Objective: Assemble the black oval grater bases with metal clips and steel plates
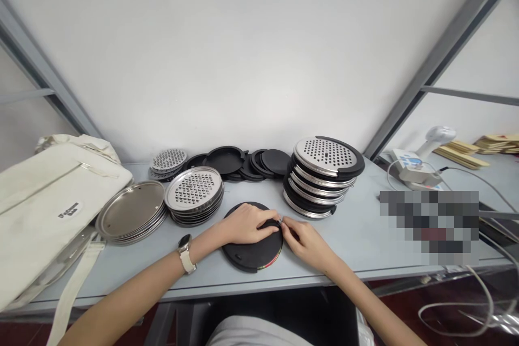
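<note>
Black disc (251, 255) on bench (357, 243), left hand (249, 223) over its top, fingers (292, 223) of right hand (303, 243) at upper-right rim, can't tell either grip

From my end I read a workshop, probably light assembly: a grey table (352, 243) by metal posts (440, 59), with grater plates (193, 190) and steel discs (132, 210) stacked in batches, and what looks like a scanner (439, 134).
</note>
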Tool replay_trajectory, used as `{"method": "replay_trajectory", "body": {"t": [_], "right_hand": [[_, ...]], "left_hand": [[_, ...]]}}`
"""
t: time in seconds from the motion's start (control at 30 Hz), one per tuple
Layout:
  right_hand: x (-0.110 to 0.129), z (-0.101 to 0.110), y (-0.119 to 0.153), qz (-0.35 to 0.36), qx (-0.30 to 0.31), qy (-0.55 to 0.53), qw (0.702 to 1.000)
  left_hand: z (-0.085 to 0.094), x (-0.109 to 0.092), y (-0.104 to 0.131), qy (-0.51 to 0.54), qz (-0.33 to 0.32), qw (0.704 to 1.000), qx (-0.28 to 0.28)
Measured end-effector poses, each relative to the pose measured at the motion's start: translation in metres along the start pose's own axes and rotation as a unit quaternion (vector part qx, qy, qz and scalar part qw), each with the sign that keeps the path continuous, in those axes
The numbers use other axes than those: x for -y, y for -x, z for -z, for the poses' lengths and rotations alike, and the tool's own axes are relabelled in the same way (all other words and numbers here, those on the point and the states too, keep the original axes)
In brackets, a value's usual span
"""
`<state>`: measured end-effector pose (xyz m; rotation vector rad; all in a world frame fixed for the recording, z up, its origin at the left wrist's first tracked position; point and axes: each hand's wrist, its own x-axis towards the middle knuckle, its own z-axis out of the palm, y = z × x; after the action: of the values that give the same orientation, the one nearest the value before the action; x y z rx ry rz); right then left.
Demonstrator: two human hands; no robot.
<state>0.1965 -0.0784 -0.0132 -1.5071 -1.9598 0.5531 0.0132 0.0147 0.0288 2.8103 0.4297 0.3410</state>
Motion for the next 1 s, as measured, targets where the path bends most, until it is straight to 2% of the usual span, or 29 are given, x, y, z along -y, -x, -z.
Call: {"method": "replay_trajectory", "body": {"t": [1.0], "right_hand": [[0.0,-0.0004,-0.0007,-0.003,0.003,0.008,1.0]], "left_hand": [[-0.0027,0.0033,0.0001,0.02,-0.007,1.0,-0.009]]}}
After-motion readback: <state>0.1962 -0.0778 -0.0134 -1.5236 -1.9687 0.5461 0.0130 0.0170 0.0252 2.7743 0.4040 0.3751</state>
